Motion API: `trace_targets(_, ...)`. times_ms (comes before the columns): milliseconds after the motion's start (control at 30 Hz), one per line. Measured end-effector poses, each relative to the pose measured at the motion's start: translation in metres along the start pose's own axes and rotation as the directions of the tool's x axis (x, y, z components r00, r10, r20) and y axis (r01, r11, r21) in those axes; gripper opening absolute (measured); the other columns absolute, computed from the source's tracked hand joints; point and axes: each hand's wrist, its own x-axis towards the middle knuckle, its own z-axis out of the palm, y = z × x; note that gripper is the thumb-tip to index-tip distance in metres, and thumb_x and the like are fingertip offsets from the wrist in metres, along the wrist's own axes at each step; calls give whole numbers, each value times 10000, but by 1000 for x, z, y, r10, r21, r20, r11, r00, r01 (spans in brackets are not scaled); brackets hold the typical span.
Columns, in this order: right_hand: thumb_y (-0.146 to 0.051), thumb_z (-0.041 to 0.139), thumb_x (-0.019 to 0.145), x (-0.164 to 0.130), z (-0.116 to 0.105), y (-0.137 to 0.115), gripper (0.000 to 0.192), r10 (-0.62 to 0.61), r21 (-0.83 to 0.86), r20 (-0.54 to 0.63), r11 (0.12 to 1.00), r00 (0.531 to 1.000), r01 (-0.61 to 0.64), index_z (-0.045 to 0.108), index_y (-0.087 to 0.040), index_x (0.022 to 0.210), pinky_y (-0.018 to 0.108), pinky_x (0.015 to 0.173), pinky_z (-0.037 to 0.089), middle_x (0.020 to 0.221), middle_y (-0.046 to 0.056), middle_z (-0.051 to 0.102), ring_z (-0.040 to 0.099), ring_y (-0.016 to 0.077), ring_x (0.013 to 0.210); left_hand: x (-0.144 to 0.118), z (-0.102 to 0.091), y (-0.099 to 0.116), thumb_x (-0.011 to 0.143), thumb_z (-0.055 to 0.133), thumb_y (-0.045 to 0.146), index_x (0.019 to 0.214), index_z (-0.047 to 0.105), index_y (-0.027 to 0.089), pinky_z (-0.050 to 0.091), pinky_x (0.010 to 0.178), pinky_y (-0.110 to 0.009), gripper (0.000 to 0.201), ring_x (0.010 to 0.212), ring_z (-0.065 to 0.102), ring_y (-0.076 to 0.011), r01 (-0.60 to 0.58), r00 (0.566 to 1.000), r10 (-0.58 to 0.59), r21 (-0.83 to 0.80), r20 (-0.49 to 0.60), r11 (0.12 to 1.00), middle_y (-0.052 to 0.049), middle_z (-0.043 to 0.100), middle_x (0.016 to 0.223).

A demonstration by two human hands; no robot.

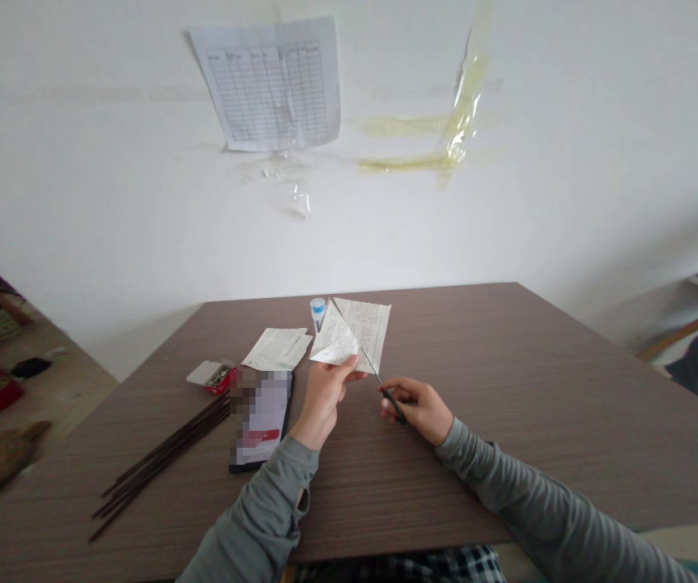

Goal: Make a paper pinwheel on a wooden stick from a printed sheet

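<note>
My left hand (325,394) pinches a folded sheet of printed paper (354,332) by its lower corner and holds it up above the brown table (507,389). My right hand (417,406) grips black-handled scissors (381,384), whose thin blades run up along the paper's fold, cutting into it. Both forearms wear grey sleeves.
On the table lie a phone (262,419), a second folded paper (277,349), a small open box of pins (214,375), a bundle of thin dark sticks (160,455) and a small blue-capped bottle (317,311). A printed table sheet (271,83) hangs on the white wall.
</note>
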Motion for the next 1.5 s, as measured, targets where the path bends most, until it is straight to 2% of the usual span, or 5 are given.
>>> trace_targets(433, -855, 1131, 778, 0, -1, 2, 760, 6, 23, 4, 1000, 1000, -6, 882, -213, 1101, 376, 695, 662, 761, 34, 845, 756, 217, 653, -2, 2, 5, 837, 982, 203, 904, 850, 173, 202, 461, -213, 151, 682, 875, -209, 26, 999, -26, -4, -18, 1000, -70, 898, 874)
trace_targets(733, -823, 1127, 798, -1, 0, -5, 730, -7, 8, -13, 1000, 1000, 7, 880, -214, 1117, 416, 728, 685, 813, 91, 887, 773, 255, 688, -2, 3, 4, 832, 1023, 177, 877, 824, 191, 217, 444, -212, 204, 685, 889, -226, 35, 999, -36, 47, 27, 998, -85, 914, 892)
trace_targets(1033, -861, 1111, 783, 0, 0, -5, 763, -6, 0, -8, 1000, 1000, 6, 867, -218, 1114, 386, 702, 664, 782, 48, 861, 759, 224, 659, -1, 1, 1, 835, 1024, 195, 905, 860, 182, 240, 450, -207, 179, 707, 904, -237, 31, 999, -33, 52, 38, 998, -102, 933, 915)
trace_targets(1267, -801, 1119, 781, -1, 1, -6, 704, 8, 8, -27, 1000, 1000, -8, 877, -219, 1095, 410, 697, 670, 786, 78, 851, 760, 255, 674, -2, 2, 2, 838, 1027, 190, 884, 849, 185, 241, 445, -203, 184, 706, 903, -236, 44, 998, -46, 51, 36, 998, -97, 925, 883)
trace_targets(1500, -821, 1126, 740, 0, 1, -7, 763, 19, 9, -20, 1000, 1000, -19, 867, -203, 1105, 408, 703, 672, 767, 66, 835, 749, 244, 668, -2, 2, 3, 842, 1021, 172, 903, 863, 185, 243, 452, -212, 170, 710, 906, -239, 41, 999, -42, 59, 27, 997, -111, 940, 923)
